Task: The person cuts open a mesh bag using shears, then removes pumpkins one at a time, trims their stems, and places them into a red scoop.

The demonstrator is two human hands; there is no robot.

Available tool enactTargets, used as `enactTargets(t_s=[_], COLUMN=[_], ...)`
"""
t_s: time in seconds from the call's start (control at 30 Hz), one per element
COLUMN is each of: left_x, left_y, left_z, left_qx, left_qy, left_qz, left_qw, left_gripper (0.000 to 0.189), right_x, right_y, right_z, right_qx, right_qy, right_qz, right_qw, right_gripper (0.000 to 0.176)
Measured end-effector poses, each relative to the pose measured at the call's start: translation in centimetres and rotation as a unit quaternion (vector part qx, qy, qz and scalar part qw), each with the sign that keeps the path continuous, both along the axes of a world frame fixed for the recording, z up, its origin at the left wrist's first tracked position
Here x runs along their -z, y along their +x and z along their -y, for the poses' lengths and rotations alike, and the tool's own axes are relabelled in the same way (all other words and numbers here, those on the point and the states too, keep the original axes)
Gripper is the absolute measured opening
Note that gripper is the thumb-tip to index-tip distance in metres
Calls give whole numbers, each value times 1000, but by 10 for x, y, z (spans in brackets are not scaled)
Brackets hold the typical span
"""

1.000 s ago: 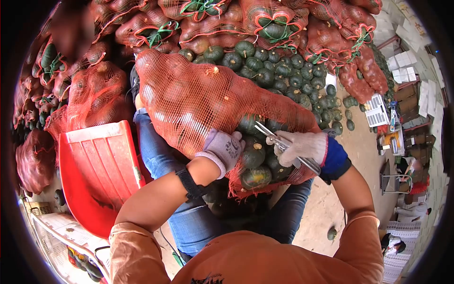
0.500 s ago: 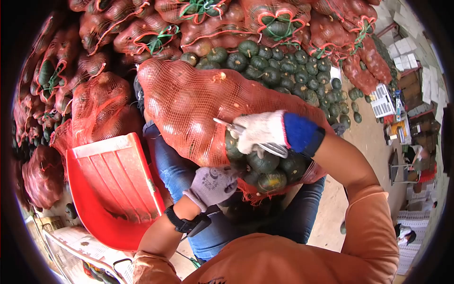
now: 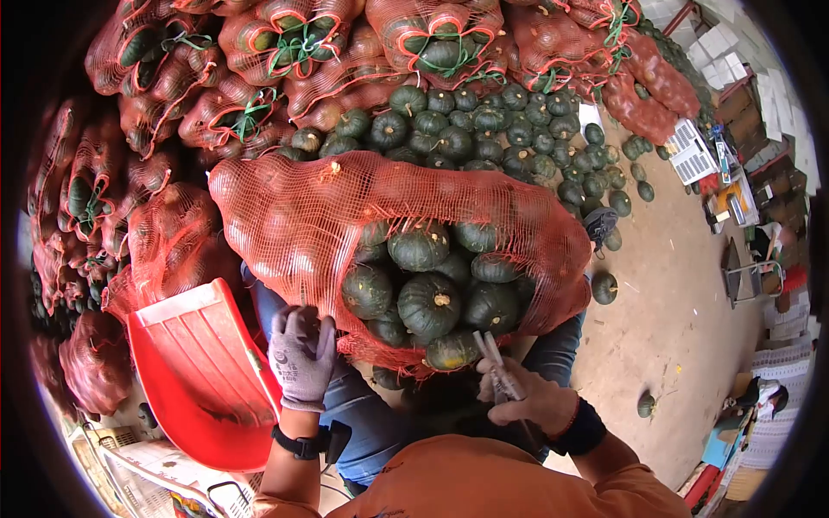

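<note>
Across my knees lies a red mesh sack (image 3: 276, 216), cut or torn open along the near side, with dark green pumpkins (image 3: 429, 304) showing through the wide gap. My left hand (image 3: 302, 358), in a grey glove, is open with fingers apart, right by the sack's lower left edge. In a pale glove, my right hand (image 3: 531, 399) grips a pair of metal scissors (image 3: 490, 352), their blades pointing up toward the lowest pumpkin in the opening. Frayed netting (image 3: 380, 350) hangs below the gap.
A red plastic scoop (image 3: 203, 363) stands at my left. Full mesh sacks tied with green string (image 3: 298, 47) are piled behind. Loose pumpkins (image 3: 518, 129) cover the floor beyond the sack, and one pumpkin (image 3: 646, 403) lies on the right. Crates and a person sit at far right.
My right hand, with the scissors, has moved from over the sack down toward my lap, uncovering the gap and more pumpkins. My left hand has shifted left, off the netting, fingers now spread.
</note>
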State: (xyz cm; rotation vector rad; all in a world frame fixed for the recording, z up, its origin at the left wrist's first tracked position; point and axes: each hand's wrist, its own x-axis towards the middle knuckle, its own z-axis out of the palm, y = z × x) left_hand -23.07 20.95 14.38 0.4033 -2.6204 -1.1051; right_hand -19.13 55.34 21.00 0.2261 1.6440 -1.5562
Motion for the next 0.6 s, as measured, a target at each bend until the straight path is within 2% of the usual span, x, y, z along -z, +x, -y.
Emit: enactTargets(t_s=[0.03, 0.07, 0.13, 0.17, 0.2, 0.27, 0.37, 0.4, 0.43, 0.47, 0.5, 0.53, 0.6], left_x=[-27, -47, -41, -15, 14, 31, -5, -14, 13, -3, -18, -25, -23], left_y=[-10, -24, -66, -86, -106, -148, -171, -173, -174, -161, -134, -110, -60], left_z=[-17, -34, -65, -86, -106, -134, -147, -142, -126, -122, -114, -109, -107], left_qx=[25, 50, 250, 251, 250, 256, 287, 295, 309, 298, 319, 368, 293], left_qy=[-1, -2, -120, -203, -284, -398, -356, -280, 9, 294, 481, 563, 707], left_qz=[-41, -83, -143, -112, -80, 98, 209, 214, 227, 219, 235, 164, 132], left_qw=[999, 995, 950, 940, 922, 876, 864, 888, 924, 881, 782, 721, 630], left_gripper=[31, 32, 50, 60, 71, 84, 82, 77, 73, 69, 61, 59, 57], right_x=[-1, 10, 42, 36, 34, 32, 33, 35, 38, 41, 43, 46, 48], right_y=[11, 18, 24, 23, 23, 23, 33, 39, 44, 47, 50, 55, 63], right_z=[-13, -27, -50, -47, -44, -38, -35, -38, -41, -42, -46, -54, -63], right_qx=[111, 154, 237, 278, 274, 268, 287, 301, 312, 323, 327, 331, 332], right_qy=[-15, -43, -98, -114, -98, -65, -99, -102, -105, -111, -107, -103, -101], right_qz=[24, 3, -39, -27, -25, -21, -15, -15, -17, -19, -20, -17, -4], right_qw=[993, 987, 966, 953, 956, 961, 953, 948, 944, 940, 939, 938, 938], right_gripper=[70, 70, 69, 66, 66, 66, 66, 66, 66, 65, 64, 63, 60])
